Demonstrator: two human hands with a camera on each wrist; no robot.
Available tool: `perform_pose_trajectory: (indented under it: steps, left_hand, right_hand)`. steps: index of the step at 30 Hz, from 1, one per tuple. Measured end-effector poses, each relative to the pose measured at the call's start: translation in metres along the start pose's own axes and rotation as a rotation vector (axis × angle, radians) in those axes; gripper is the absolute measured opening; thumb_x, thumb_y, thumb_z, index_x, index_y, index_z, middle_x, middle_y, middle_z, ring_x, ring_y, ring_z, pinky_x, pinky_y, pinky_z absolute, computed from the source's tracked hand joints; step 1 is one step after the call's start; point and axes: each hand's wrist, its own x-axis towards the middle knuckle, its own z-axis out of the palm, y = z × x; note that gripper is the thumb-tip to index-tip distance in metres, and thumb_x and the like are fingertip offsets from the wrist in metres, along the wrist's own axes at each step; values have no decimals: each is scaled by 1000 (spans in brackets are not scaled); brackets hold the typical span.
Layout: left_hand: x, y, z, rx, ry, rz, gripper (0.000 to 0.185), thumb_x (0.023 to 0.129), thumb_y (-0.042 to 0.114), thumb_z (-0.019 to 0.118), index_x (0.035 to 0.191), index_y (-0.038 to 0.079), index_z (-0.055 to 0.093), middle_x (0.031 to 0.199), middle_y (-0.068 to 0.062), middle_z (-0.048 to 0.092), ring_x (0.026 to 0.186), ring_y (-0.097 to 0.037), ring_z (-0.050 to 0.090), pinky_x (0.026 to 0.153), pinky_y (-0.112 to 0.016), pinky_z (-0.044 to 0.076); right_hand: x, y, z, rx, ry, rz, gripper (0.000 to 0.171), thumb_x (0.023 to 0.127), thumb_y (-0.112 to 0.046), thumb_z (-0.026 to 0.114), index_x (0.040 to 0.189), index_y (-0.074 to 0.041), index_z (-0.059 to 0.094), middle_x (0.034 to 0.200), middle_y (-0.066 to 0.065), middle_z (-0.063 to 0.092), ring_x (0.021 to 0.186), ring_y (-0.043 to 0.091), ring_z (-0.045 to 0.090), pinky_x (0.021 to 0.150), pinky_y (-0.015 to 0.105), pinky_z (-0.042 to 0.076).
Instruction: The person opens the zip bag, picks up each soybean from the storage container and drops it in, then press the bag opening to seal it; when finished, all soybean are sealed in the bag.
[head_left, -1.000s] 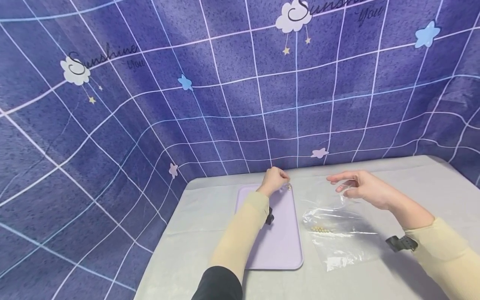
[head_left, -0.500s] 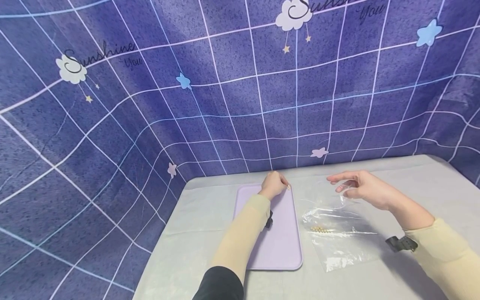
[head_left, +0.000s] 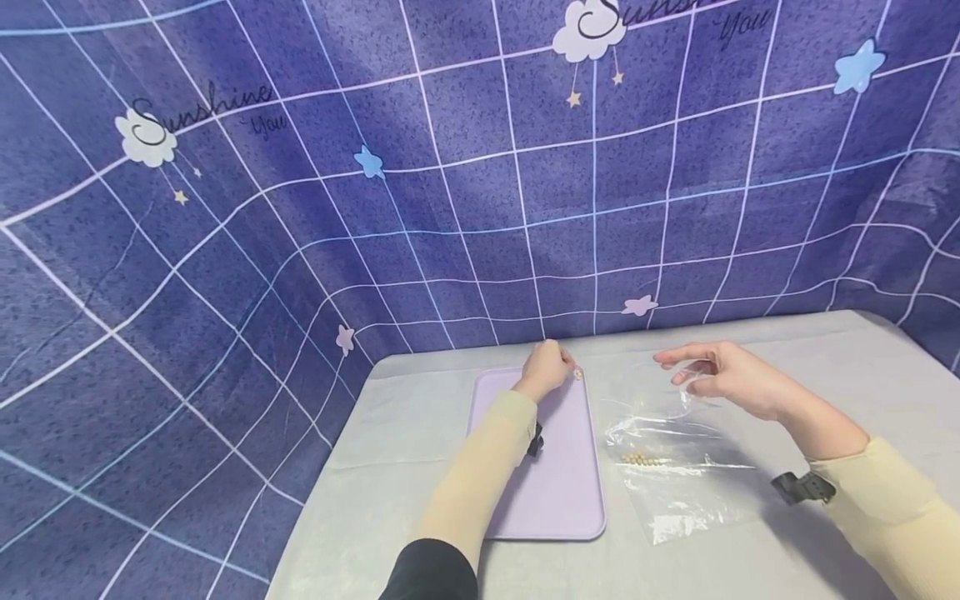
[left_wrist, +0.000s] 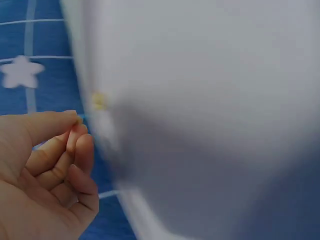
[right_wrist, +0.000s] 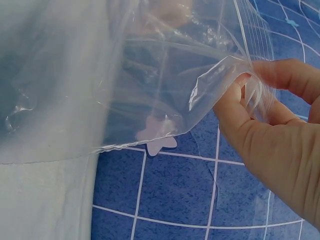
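Note:
My left hand is over the far end of a lilac tray, thumb and fingertips pinched together. In the left wrist view, a tiny yellowish bead shows at the pinch. Small gold beads lie in the tray's far right corner, just beyond those fingertips. To the right, my right hand grips the top of a clear zip bag, holding its mouth raised above the table. Several gold beads are gathered inside the bag. In the right wrist view, the thumb and fingers bunch the bag's zip edge.
A pale cloth covers the table under the tray and bag. Close behind it hangs a purple-blue curtain with a grid, clouds and stars, which also runs along the left side.
My left hand first dipped toward the tray's far right corner, then drew back slightly left and up from the beads there. The right hand and the bag stay where they were.

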Motion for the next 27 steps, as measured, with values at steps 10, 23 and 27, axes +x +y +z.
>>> perform_pose_trajectory:
  steps: [10,23,27]
  left_hand:
    - [-30,65,-59,-186,44,278,7,86,22,69,87,16,73,74,9,69,62,2,57,61,-11,45]
    - [-67,128,-66,75,5,463,9,85,32,69,91,28,74,80,18,68,64,10,52,53,-7,39]
    - [-70,130,-59,128,-4,464,9,85,35,69,91,30,74,81,19,68,64,10,52,50,-8,38]
  right_hand:
    - [-1,-4,-2,-11,9,-9,55,76,11,58,130,11,47,114,-23,59,97,7,62,81,25,54]
    - [-3,-8,-2,6,12,-12,56,76,10,59,130,13,46,124,7,61,97,11,64,80,27,55]
    - [-3,-8,0,-4,8,-14,56,75,10,59,130,13,46,129,29,52,98,15,64,79,28,55]
